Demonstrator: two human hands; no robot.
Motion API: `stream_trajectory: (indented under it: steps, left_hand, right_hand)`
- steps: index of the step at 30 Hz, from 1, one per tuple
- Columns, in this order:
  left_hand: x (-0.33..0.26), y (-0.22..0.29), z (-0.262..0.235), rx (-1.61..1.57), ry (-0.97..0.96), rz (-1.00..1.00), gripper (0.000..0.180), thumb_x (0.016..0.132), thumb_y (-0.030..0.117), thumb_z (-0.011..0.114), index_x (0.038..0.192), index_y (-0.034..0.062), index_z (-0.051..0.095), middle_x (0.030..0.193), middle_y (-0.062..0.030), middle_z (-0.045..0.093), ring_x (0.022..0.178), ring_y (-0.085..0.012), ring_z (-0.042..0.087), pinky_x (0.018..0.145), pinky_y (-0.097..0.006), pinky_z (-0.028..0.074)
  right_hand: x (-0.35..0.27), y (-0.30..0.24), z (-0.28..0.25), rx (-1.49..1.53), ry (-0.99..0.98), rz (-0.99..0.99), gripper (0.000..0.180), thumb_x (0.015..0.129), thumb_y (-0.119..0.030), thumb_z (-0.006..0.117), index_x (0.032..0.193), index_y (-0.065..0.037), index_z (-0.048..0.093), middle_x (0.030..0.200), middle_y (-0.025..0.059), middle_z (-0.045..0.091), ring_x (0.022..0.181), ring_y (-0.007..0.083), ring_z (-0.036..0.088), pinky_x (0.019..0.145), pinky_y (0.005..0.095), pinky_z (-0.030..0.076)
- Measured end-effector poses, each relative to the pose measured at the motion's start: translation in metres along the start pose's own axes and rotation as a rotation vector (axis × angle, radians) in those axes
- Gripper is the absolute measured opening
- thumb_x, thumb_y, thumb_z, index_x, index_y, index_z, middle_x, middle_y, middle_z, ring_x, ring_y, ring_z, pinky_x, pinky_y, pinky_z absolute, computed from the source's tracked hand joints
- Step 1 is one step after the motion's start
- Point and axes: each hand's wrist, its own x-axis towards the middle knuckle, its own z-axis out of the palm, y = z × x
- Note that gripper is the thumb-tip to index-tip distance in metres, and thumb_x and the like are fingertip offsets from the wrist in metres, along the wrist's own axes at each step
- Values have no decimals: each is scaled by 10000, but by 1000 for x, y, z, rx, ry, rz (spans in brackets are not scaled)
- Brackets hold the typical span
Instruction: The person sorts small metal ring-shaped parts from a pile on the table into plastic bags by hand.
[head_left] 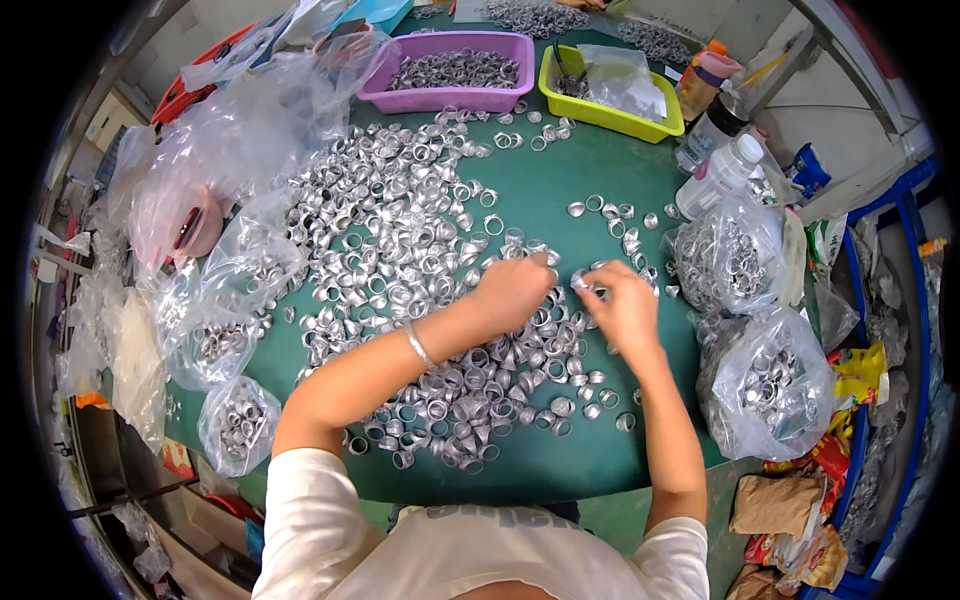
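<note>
A wide heap of silver-coloured metal rings [385, 215] covers the middle of the green table. My left hand [512, 292] reaches over the right side of the heap, fingers curled together, a bracelet on its wrist. Whatever is between those fingertips is too small and covered to make out; rings lie right beside them. Just to the right, my right hand [622, 308] pinches a silver ring [580, 280] between thumb and fingers. The two hands are close but apart. Beyond the right hand, a short line of loose rings [631, 240] runs toward the far side.
A purple basin [528, 75] of rings and a yellow-green basin [612, 122] stand at the far edge. Bags of rings [775, 385] sit on the right, near a white bottle [722, 175]. Clear plastic bags [250, 120] and a pink container [200, 225] crowd the left.
</note>
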Motion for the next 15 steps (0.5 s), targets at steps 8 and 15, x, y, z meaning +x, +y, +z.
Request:
stream_trajectory:
  steps: [8, 15]
  left_hand:
    - [14, 14, 2, -4, -45, -2, 222, 720, 233, 691, 746, 20, 634, 854, -153, 607, 755, -329, 621, 620, -405, 497]
    - [31, 13, 4, 15, -133, -7, 188, 704, 170, 684, 738, -6, 627, 785, -180, 618, 691, -331, 623, 589, -398, 501]
  right_hand:
    - [-26, 39, -14, 1824, -148, 626, 207, 854, -107, 561, 1057, -75, 539, 1013, 147, 609, 660, 201, 607, 417, 230, 412]
    - [-24, 52, -9, 2109, -247, 490, 250, 884, -201, 519, 1118, -114, 509, 954, 93, 539, 658, 189, 535, 445, 244, 419]
